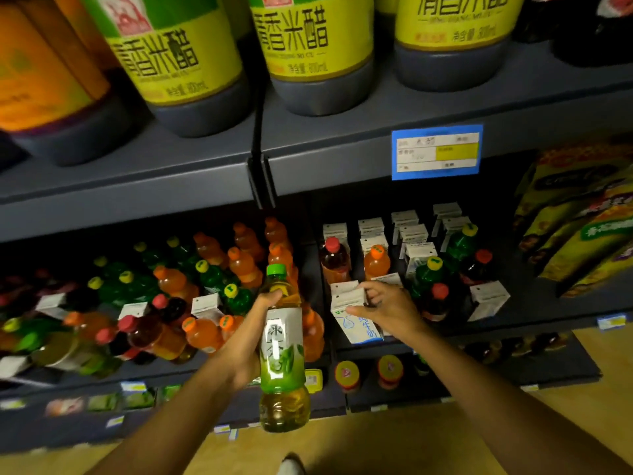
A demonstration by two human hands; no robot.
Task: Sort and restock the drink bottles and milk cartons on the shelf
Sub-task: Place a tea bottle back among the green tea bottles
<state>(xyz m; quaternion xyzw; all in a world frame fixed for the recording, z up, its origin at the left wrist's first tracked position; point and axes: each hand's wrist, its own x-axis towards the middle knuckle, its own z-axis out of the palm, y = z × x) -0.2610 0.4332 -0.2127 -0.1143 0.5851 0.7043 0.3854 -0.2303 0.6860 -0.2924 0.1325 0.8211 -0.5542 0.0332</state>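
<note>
Two hands busy at the shelf (137, 186).

I see the left hand (253, 332) holding a green-tea bottle (282, 351) before it; the right hand (383, 303) grips a milk carton (352, 318).

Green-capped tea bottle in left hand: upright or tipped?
Upright: the green-capped tea bottle has its cap up and base down, gripped by the left hand.

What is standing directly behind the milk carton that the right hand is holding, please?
Behind the milk carton gripped by the right hand stand a red-capped bottle and an orange bottle, with more white cartons further back. The hand covers whatever lies just right of it.
</note>
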